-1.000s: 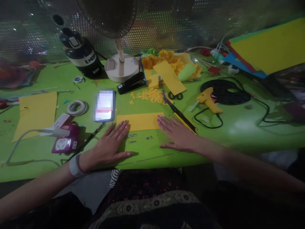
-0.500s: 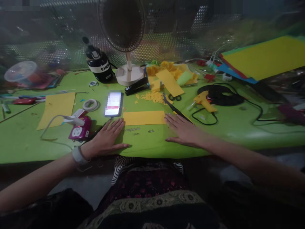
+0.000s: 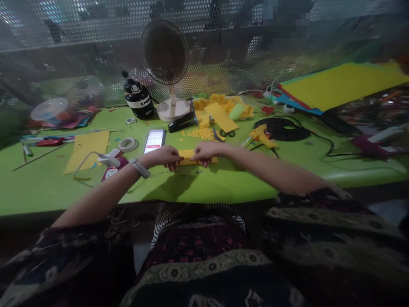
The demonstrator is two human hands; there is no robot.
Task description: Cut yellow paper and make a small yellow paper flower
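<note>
A green tabletop [image 3: 243,183] carries everything here, and the phone [image 3: 155,144] on it serves as the landmark. Well to the right of the phone and beyond it lies a stack of coloured sheets [image 3: 341,85], yellow uppermost, with red and blue edges showing. The fan [image 3: 164,51] stands behind the phone, slightly to its right. A loose yellow-orange sheet [image 3: 87,147] lies flat, well to the phone's left; the dark bottle [image 3: 139,111] stands upright behind the phone and a little left.

Just right of the phone and nearer the body, the orange strip [image 3: 186,154] lies on the tabletop, its long axis running left to right across the front of the person. Both hands are at it: the left hand [image 3: 168,157] at the end nearest the phone, the right hand [image 3: 207,151] over the part farther from it, with a short stretch of paper bare between the two. The right covers more of the strip; neither is clearly nearer. The fingers of both are bent downward, part curled, forefingers pointing toward each other; whether either pinches the paper, I cannot tell.

The yellow glue gun [image 3: 263,136] lies well right of the phone, the black stapler [image 3: 181,122] beyond it to the right, and small orange scraps [image 3: 203,133] farther right.

On the bottle's pale band the letters "EN" read clearly, the remainder curving away. The phone shows small digits above a red bar, too small to read.
</note>
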